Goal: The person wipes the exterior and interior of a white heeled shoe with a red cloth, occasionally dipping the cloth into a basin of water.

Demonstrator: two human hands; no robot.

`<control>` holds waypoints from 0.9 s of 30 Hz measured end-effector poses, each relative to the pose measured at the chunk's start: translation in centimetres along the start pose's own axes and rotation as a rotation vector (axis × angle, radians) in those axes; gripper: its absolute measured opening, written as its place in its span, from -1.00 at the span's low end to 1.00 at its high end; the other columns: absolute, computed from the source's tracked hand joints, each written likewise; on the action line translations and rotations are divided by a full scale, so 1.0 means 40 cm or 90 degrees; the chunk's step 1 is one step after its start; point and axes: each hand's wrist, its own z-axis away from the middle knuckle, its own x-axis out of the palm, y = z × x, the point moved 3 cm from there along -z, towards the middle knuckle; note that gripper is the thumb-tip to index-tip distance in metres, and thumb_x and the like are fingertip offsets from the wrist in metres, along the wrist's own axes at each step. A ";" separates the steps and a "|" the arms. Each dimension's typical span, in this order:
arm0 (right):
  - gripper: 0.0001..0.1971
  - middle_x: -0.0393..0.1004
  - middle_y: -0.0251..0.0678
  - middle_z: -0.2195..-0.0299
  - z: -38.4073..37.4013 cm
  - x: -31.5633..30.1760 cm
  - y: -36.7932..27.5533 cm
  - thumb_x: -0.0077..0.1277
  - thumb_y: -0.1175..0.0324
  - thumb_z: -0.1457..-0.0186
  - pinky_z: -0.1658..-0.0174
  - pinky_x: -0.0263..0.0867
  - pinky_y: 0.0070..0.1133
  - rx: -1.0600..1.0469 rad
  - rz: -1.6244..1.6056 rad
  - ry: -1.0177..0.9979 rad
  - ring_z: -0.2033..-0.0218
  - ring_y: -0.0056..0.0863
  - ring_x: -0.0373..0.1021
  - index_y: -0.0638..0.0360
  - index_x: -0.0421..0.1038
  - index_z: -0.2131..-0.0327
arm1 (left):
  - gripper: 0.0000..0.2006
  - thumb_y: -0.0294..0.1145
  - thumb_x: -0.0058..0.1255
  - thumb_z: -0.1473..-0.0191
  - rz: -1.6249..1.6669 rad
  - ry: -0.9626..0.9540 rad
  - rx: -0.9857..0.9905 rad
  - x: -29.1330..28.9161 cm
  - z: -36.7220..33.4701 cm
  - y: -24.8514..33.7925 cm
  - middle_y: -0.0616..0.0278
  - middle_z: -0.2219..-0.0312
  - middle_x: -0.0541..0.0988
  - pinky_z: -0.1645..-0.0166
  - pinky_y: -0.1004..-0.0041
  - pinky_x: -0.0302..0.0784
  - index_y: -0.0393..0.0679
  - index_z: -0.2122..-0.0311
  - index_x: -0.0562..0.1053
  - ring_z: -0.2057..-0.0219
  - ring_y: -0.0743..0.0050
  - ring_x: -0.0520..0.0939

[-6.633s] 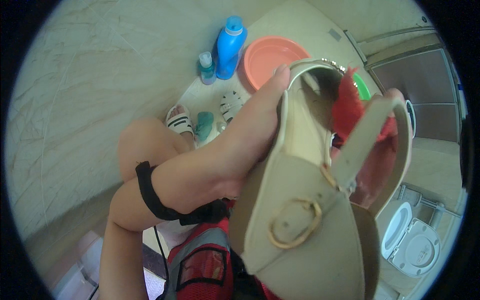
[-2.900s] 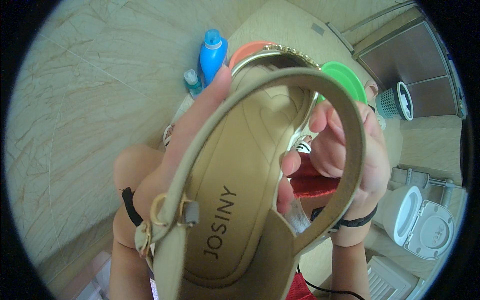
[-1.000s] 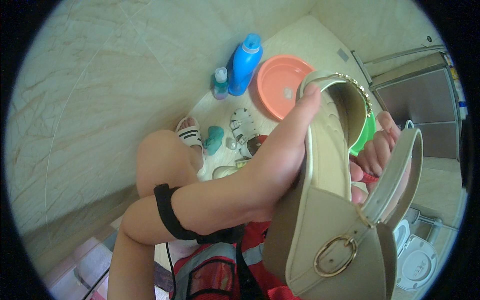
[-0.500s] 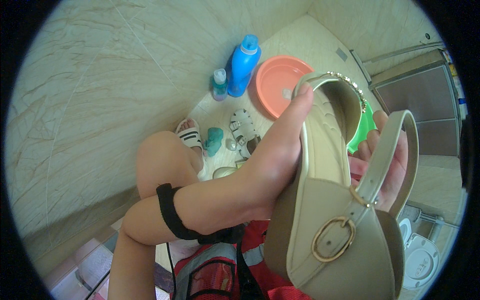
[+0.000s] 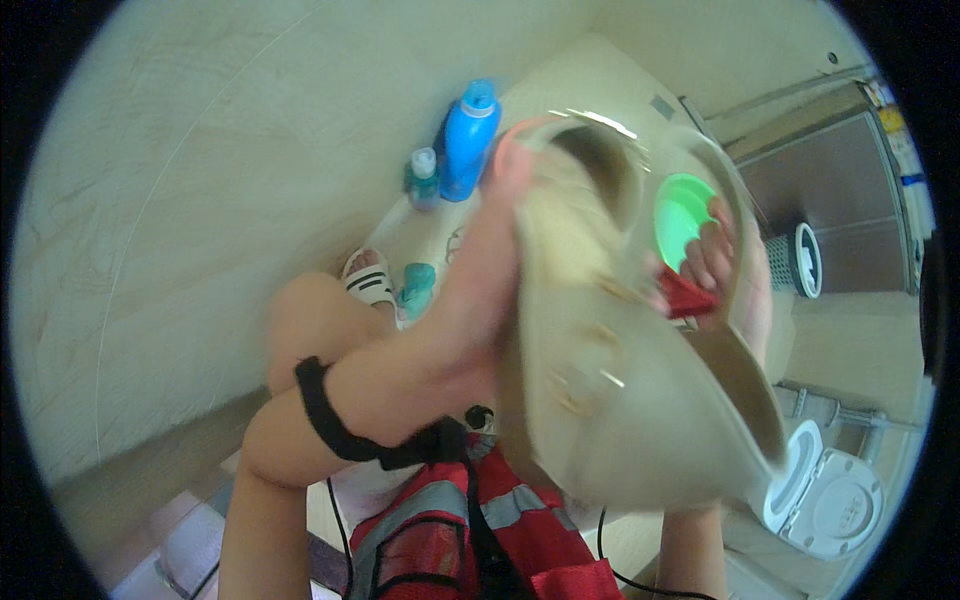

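Note:
A beige sandal (image 5: 640,410) with a gold buckle and a shiny trim is held up in front of me, blurred by motion. My left hand (image 5: 495,235) grips its left edge, the thumb near the front end. Beyond the loose ankle strap, my right hand (image 5: 712,255) has its fingers curled round a small red thing (image 5: 686,294) whose kind I cannot make out. The sandal hides part of that hand and its wrist.
Behind the sandal are a pink basin (image 5: 508,145) and a green basin (image 5: 680,212). A blue bottle (image 5: 468,145) and a smaller bottle (image 5: 424,182) stand by the wall. A teal cloth (image 5: 416,290) lies near my slipper (image 5: 370,282). At right are a basket (image 5: 782,265) and a toilet (image 5: 835,500).
The sandal has shifted left and turned, its strap swinging up. My right hand's curled fingers and the red thing show more plainly, and the view has swung slightly right.

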 end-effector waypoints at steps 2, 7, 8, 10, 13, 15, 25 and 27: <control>-0.87 -0.05 -0.63 0.79 -0.042 0.011 0.016 -0.10 0.36 -0.11 0.66 -0.23 -0.70 0.014 0.005 -0.039 0.77 -0.77 -0.14 0.16 0.30 0.46 | -0.34 0.22 -0.50 -0.12 -0.003 -0.098 0.012 -0.042 0.039 0.064 0.00 0.25 0.44 0.11 0.33 0.46 -0.25 0.02 0.22 0.23 0.28 0.51; -0.84 0.01 -0.61 0.78 -0.216 -0.073 0.034 -0.06 0.38 -0.03 0.63 -0.20 -0.69 -0.018 0.145 0.037 0.73 -0.75 -0.08 0.31 0.39 0.40 | -0.41 0.09 -0.46 -0.15 0.079 -0.148 0.103 -0.086 0.072 0.129 -0.01 0.22 0.43 0.06 0.37 0.43 -0.30 0.04 0.24 0.18 0.28 0.49; -0.84 0.07 -0.58 0.77 -0.248 -0.076 0.064 -0.06 0.38 -0.01 0.62 -0.14 -0.67 -0.034 0.196 0.044 0.72 -0.73 -0.03 0.31 0.41 0.42 | -0.43 0.06 -0.46 -0.16 0.088 -0.138 0.131 -0.100 0.089 0.141 -0.01 0.21 0.43 0.05 0.37 0.43 -0.31 0.04 0.25 0.17 0.28 0.48; -0.81 0.21 -0.44 0.73 -0.329 -0.136 0.123 -0.12 0.40 0.02 0.62 0.01 -0.59 -0.007 0.248 0.087 0.69 -0.61 0.12 0.33 0.44 0.44 | -0.46 0.01 -0.44 -0.17 0.108 -0.130 0.151 -0.121 0.087 0.146 -0.02 0.20 0.42 0.03 0.39 0.42 -0.33 0.05 0.25 0.15 0.28 0.48; -0.82 0.29 -0.33 0.66 -0.447 -0.213 0.231 -0.06 0.38 0.12 0.59 0.12 -0.51 0.065 0.226 0.222 0.65 -0.52 0.20 0.34 0.38 0.46 | -0.51 -0.07 -0.42 -0.19 0.114 -0.103 0.187 -0.126 0.114 0.152 -0.02 0.18 0.41 0.00 0.41 0.40 -0.36 0.06 0.26 0.12 0.28 0.46; -0.82 0.31 -0.33 0.64 -0.484 -0.250 0.306 -0.05 0.41 0.18 0.56 0.15 -0.52 0.079 0.158 0.261 0.62 -0.52 0.22 0.32 0.34 0.45 | -0.54 -0.12 -0.40 -0.21 0.119 -0.071 0.201 -0.142 0.121 0.155 -0.02 0.17 0.41 -0.02 0.43 0.39 -0.38 0.07 0.27 0.10 0.29 0.46; -0.80 0.42 -0.25 0.50 -0.599 -0.453 0.715 -0.06 0.51 0.15 0.36 0.30 -0.52 0.024 0.467 0.193 0.44 -0.47 0.37 0.29 0.35 0.35 | -0.53 -0.08 -0.27 -0.14 0.040 0.091 0.217 -0.219 0.115 0.165 -0.12 0.14 0.35 -0.08 0.38 0.33 -0.28 0.01 0.14 0.08 0.20 0.43; -0.68 0.42 -0.09 0.26 -0.573 -0.407 0.748 -0.01 0.41 0.09 0.12 0.27 -0.38 -0.240 0.909 0.012 0.20 -0.26 0.37 0.28 0.32 0.19 | -0.53 -0.10 -0.22 -0.12 0.326 -0.013 0.070 -0.228 0.115 0.193 -0.18 0.09 0.30 -0.17 0.32 0.22 -0.22 -0.01 0.09 0.02 0.02 0.37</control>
